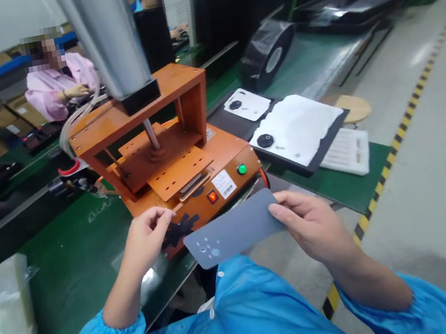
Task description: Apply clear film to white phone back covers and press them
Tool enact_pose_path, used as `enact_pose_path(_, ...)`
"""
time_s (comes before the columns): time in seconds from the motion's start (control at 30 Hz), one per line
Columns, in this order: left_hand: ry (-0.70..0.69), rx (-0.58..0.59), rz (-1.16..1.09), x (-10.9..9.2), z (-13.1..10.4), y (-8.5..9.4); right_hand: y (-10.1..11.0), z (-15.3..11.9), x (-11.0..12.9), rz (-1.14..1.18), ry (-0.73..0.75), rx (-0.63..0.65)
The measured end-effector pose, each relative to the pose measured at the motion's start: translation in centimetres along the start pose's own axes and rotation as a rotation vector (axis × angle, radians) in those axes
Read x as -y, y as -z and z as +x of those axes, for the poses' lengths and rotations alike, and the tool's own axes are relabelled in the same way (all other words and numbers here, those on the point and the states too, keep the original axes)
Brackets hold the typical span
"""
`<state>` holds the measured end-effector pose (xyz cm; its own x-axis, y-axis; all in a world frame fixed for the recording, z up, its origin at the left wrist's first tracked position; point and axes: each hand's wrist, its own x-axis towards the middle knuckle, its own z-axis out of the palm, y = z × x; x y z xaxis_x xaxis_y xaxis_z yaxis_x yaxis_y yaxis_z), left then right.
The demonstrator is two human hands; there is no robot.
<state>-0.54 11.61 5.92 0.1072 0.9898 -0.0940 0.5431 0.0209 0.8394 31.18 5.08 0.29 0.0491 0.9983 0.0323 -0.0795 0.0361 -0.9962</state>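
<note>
My right hand pinches one end of a thin grey rectangular sheet with rounded corners, thumb on top. Small pale spots and a hole mark the sheet's far left end. It is held up in front of an orange press machine. My left hand is at the machine's front left corner, thumb and fingertips pressed together; whether anything tiny is between them I cannot make out. Black tape is stuck on the machine's front, beside that hand. A red switch and a green button are lit.
White sheets with round black pieces lie on a dark board to the right. Behind them stands a large black roll. A clear plastic-wrapped pack rests on the green bench at left. A person in pink sits across the bench.
</note>
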Motion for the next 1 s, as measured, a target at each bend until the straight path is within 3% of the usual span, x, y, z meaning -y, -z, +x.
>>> enact_pose_path(0.23,0.084,0.019,0.015,-0.8,0.0,0.0,2.0,2.6,0.2,0.120,-0.131,0.106)
enact_pose_path(0.43,0.142,0.007,0.019,-0.8,-0.1,-0.2,2.1,3.4,0.1,0.209,-0.146,0.084)
enact_pose_path(0.6,0.133,-0.077,-0.081,-1.5,0.6,-0.7,3.7,3.2,0.0,0.149,-0.065,0.085)
enact_pose_path(0.67,0.129,-0.120,-0.173,-2.2,1.1,-1.2,4.2,2.9,-0.2,0.073,0.034,0.003)
enact_pose_path(0.77,0.145,-0.113,-0.362,-3.4,2.3,-2.3,4.5,2.5,-0.3,0.001,0.213,-0.234)
enact_pose_path(0.9,0.114,-0.094,-0.570,-4.9,4.2,-4.0,3.5,2.0,-0.2,-0.091,0.374,-0.539)
enact_pose_path(1.0,0.037,-0.168,-0.581,-5.4,5.3,-5.1,2.5,1.7,-0.2,-0.345,0.499,-0.706)
